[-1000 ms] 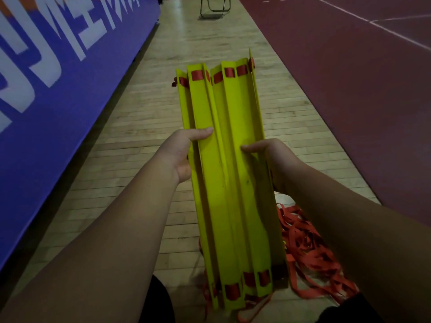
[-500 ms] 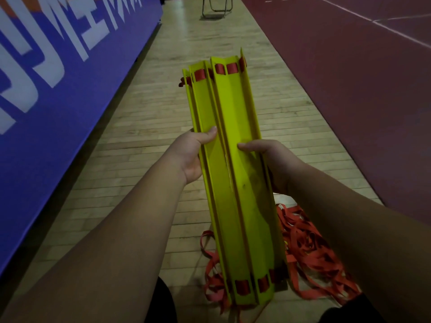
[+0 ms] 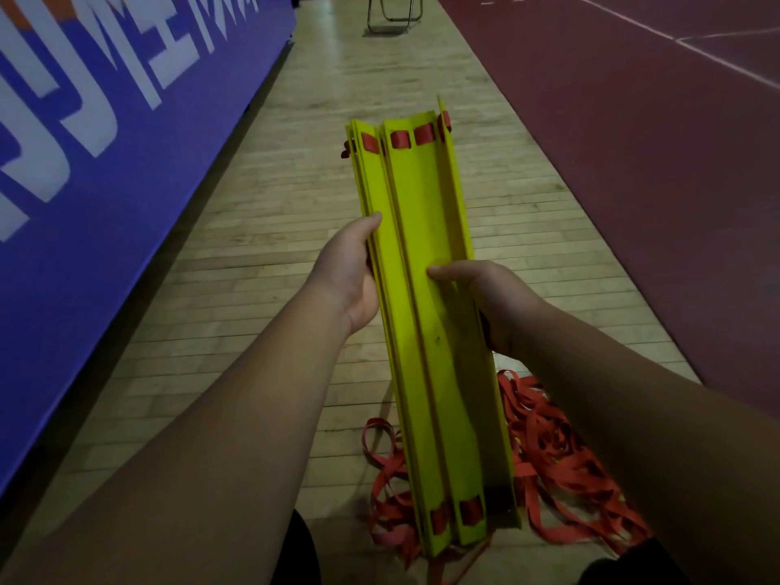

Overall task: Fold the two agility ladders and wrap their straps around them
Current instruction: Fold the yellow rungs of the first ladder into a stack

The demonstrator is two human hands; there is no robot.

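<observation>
The left hand (image 3: 350,272) and right hand (image 3: 485,297) grip the ladder (image 3: 422,196) from opposite sides, thumbs on top, squeezing its yellow rungs (image 3: 439,373) into one stack, likely to square them for wrapping. It hangs in mid-air before the person; its red straps (image 3: 561,449) lie heaped below. On the banner (image 3: 105,141) the white letters are cropped, unreadable

The stacked ladder rungs (image 3: 426,331) are bright yellow-green, crossed near both ends by short red strap bars. The loose straps (image 3: 561,470) below them are the same red. Beneath the rungs the floor (image 3: 261,255) is pale tan in narrow planks. Right of the rungs the court (image 3: 633,162) is dark maroon with thin white lines; left, the banner (image 3: 126,230) is blue with big white letters.
</observation>
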